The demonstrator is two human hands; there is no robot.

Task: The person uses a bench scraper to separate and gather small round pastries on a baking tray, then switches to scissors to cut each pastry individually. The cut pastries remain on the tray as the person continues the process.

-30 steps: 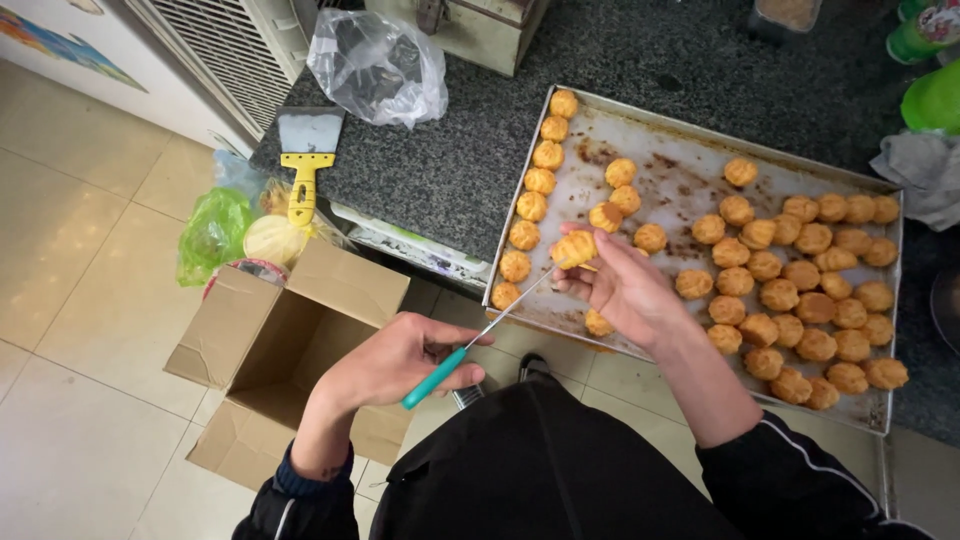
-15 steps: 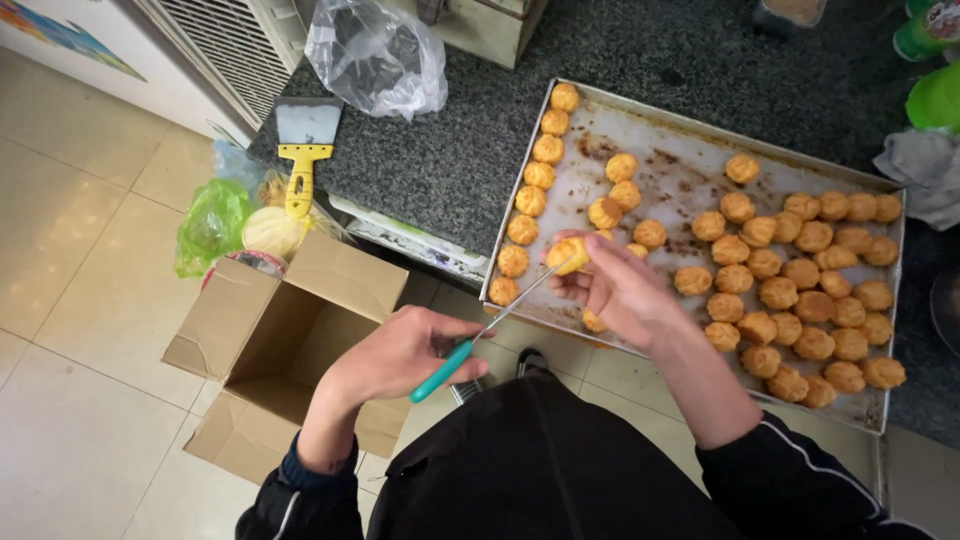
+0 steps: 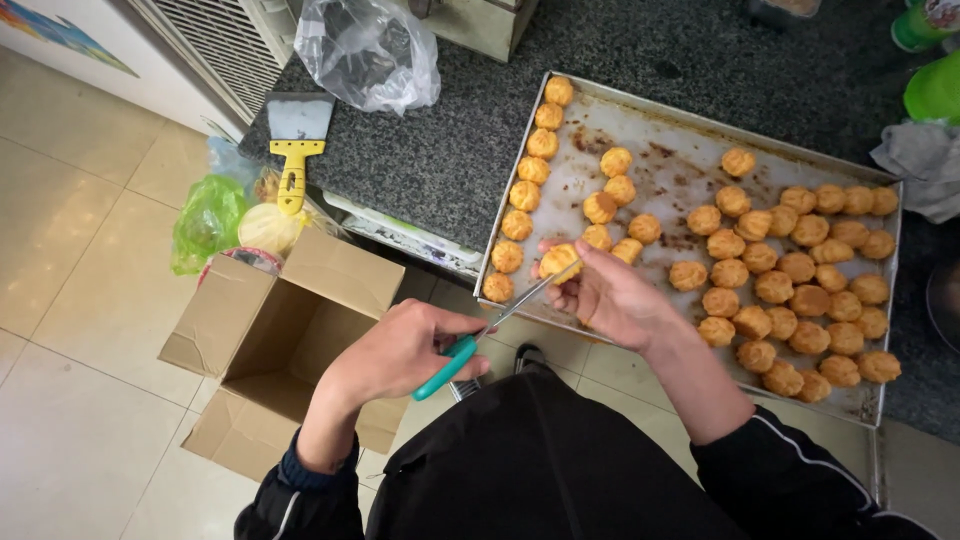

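My right hand point(image 3: 605, 295) holds one golden puff pastry point(image 3: 558, 260) above the near left corner of a metal baking tray point(image 3: 660, 165). My left hand point(image 3: 400, 350) grips scissors with teal handles point(image 3: 450, 365); their blades reach up to the pastry and touch it. Several more puffs point(image 3: 790, 270) lie on the tray, in a column along its left edge and in a cluster on the right.
The tray rests on a dark speckled counter point(image 3: 450, 150). An open cardboard box point(image 3: 285, 340) stands on the tiled floor at the left. A yellow-handled scraper point(image 3: 295, 150), a clear plastic bag point(image 3: 370, 50) and a green bag point(image 3: 205, 220) lie nearby.
My left hand has brought the scissors up and right until the blades meet the pastry. My right hand has shifted the pastry slightly left and toward me.
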